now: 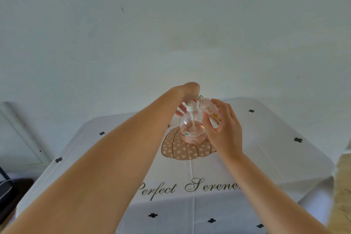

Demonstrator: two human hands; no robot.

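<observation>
Two bare hands meet over a pump bottle (pixel 192 131) near the far middle of the desk (pixel 266 157). The bottle is round and clear, with pinkish liquid in its lower part and a white tube running down inside. It stands upright on a brown, dotted pumpkin print (pixel 180 151) on the white cloth (pixel 117 150) that covers the desk.

The left hand (pixel 187 95) is bent sharply at the wrist and lies over the white pump head (pixel 190 105). Its fingers (pixel 180 110) hang down on the left side of the pump. Whether it grips the pump head or only presses on it cannot be told.

The right hand (pixel 224 129) is clasped round a small bottle (pixel 210 113), with thumb and fingers wrapped about its body. This small bottle is clear, carries an orange and yellow printed label and holds some pale pink liquid. It is held in the air and tilted, its open threaded neck pointing up and left, just beside the pump head and close under the left wrist.

The cloth bears small black crosses and the script words "Perfect Serene" on its near part.
</observation>
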